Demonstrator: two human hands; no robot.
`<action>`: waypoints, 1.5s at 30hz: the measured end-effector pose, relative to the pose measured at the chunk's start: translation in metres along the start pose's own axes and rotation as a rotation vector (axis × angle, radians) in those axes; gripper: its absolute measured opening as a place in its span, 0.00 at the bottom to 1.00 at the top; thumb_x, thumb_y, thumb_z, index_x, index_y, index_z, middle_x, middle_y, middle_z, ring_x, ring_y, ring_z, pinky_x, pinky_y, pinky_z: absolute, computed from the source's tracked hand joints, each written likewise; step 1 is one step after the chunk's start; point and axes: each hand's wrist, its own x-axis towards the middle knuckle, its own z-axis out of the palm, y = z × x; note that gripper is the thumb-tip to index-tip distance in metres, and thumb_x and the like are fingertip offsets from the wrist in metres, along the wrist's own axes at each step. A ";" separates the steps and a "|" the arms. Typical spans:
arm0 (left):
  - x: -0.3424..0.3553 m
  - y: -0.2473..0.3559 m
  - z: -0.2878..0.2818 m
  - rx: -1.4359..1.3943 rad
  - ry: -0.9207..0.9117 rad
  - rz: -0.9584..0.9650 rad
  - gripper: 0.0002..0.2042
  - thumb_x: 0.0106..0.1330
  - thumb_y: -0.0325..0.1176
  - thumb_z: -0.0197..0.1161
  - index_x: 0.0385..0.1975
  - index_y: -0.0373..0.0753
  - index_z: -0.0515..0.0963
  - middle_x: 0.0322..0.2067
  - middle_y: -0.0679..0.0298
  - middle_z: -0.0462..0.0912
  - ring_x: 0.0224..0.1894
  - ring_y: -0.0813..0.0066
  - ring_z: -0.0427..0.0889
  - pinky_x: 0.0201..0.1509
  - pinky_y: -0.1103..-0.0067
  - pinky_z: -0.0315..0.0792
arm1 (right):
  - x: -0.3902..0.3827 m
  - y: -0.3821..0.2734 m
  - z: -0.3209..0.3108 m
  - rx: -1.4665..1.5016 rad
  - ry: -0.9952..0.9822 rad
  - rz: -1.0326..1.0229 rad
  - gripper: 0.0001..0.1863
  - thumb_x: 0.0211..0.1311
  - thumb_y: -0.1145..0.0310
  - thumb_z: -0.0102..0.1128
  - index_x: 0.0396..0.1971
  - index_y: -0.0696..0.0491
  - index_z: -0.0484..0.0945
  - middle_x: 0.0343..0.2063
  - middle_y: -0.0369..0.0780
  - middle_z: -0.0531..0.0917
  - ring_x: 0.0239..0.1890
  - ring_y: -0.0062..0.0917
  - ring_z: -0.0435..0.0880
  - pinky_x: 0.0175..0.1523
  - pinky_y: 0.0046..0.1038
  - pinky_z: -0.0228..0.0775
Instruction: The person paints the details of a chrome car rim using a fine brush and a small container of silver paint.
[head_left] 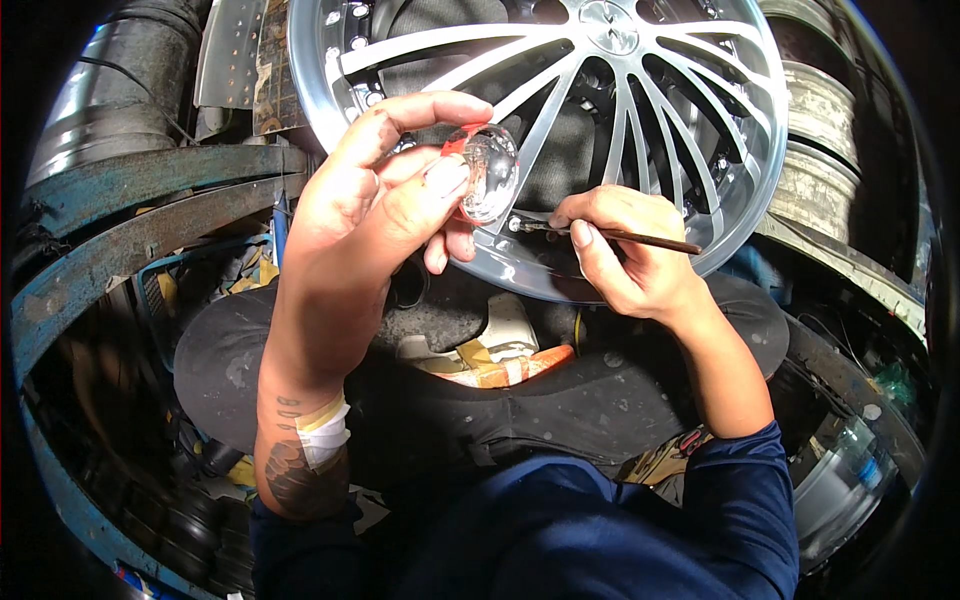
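Observation:
My left hand (365,200) is raised and closed around a small clear cup (493,172), tilted, with a bit of red at its rim by my thumb and fingertips. Between the thumb and fingers of my right hand (640,255) is a slim paintbrush (660,241) with a dark handle. Its tip points left, at a bolt near the lower rim of a silver alloy wheel (545,128). Whether the tip touches the bolt I cannot tell. The wheel lies in front of me, its spokes facing up, with both hands over its near edge.
More wheel rims (820,115) are stacked at the right. A curved metal frame (130,200) runs along the left, below a large grey cylinder (130,90). My dark-clad legs (500,420) are below the wheel. A clear plastic bottle (858,450) lies at the lower right.

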 end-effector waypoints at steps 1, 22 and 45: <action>0.000 0.000 0.000 -0.006 -0.001 0.002 0.20 0.72 0.34 0.51 0.60 0.31 0.65 0.44 0.52 0.82 0.30 0.83 0.76 0.34 0.88 0.70 | 0.000 -0.001 -0.001 -0.007 -0.012 0.006 0.04 0.56 0.77 0.59 0.31 0.58 0.80 0.22 0.42 0.82 0.23 0.32 0.82 0.30 0.28 0.75; 0.000 -0.003 -0.002 -0.082 -0.005 -0.005 0.24 0.69 0.39 0.53 0.60 0.30 0.64 0.46 0.48 0.81 0.29 0.82 0.77 0.33 0.88 0.70 | -0.007 -0.002 -0.008 0.255 0.125 0.162 0.09 0.68 0.74 0.52 0.36 0.62 0.80 0.27 0.39 0.82 0.21 0.14 0.73 0.28 0.18 0.66; 0.002 -0.011 0.021 -0.140 -0.024 -0.067 0.25 0.65 0.34 0.64 0.58 0.31 0.67 0.34 0.64 0.80 0.28 0.84 0.76 0.31 0.88 0.68 | -0.014 -0.025 -0.038 0.463 0.315 0.009 0.12 0.64 0.78 0.48 0.40 0.68 0.79 0.37 0.49 0.84 0.37 0.27 0.83 0.42 0.26 0.76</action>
